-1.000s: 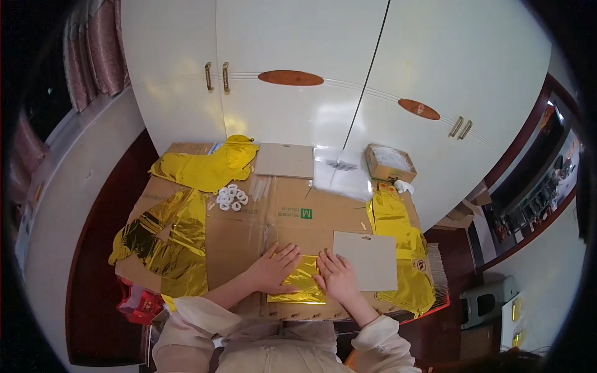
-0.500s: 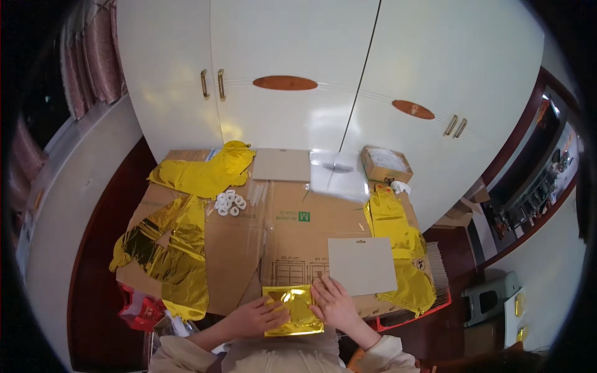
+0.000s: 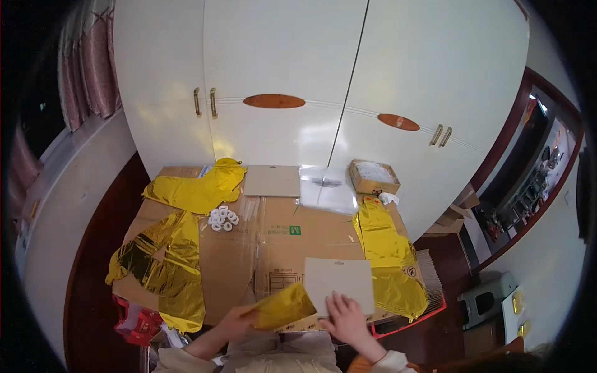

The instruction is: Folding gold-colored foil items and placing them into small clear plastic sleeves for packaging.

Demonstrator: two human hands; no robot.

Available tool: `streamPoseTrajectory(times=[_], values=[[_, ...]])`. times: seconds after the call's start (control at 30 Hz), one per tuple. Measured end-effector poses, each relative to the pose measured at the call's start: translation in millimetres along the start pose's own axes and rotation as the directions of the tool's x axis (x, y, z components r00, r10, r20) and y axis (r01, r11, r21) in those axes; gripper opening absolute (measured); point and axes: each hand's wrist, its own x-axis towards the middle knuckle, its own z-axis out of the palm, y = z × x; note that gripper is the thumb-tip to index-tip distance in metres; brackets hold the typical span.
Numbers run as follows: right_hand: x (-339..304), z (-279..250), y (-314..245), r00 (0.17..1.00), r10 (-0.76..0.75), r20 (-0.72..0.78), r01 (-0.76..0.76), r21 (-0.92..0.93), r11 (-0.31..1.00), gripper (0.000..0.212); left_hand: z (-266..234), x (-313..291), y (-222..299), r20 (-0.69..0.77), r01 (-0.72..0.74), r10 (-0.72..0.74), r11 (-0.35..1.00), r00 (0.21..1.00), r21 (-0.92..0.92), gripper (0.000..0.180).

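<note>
My left hand (image 3: 235, 323) grips the left end of a folded gold foil piece (image 3: 283, 307), lifted and tilted over the near edge of the cardboard-covered table. My right hand (image 3: 344, 319) lies with fingers spread on the lower part of a grey-beige card sheet (image 3: 340, 281) that has a hanging slot at its top. The foil's right end comes close to the card's left edge. Larger gold foil pieces lie at the left (image 3: 182, 273), at the far left (image 3: 198, 186) and along the right side (image 3: 390, 261).
White rings (image 3: 222, 219) sit in a pile left of centre. At the back are another card sheet (image 3: 272, 181), clear plastic bags (image 3: 328, 189) and a small cardboard box (image 3: 374, 177) with white contents. White cabinets (image 3: 280, 50) stand behind. A red bag (image 3: 135, 323) hangs at the left edge.
My left hand has raised the gold foil piece, which lay flat before, and tilted it. My right hand has moved from the foil onto the card, which has shifted left and nearer.
</note>
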Motion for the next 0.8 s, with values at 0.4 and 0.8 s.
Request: streamPoseTrajectory(times=[0.4, 0.8], values=[[33, -11, 12, 0.982, -0.169, -0.084, 0.175, 0.068, 0.982, 0.039, -15, 16, -1, 0.074, 0.119, -0.093, 0.756, 0.993, -0.643, 0.036], [1, -6, -48, 0.983, 0.159, 0.091, -0.168, 0.098, 0.981, 0.043, 56, 16, -11, -0.306, -0.219, -0.107, 0.486, 0.946, -0.846, 0.031]])
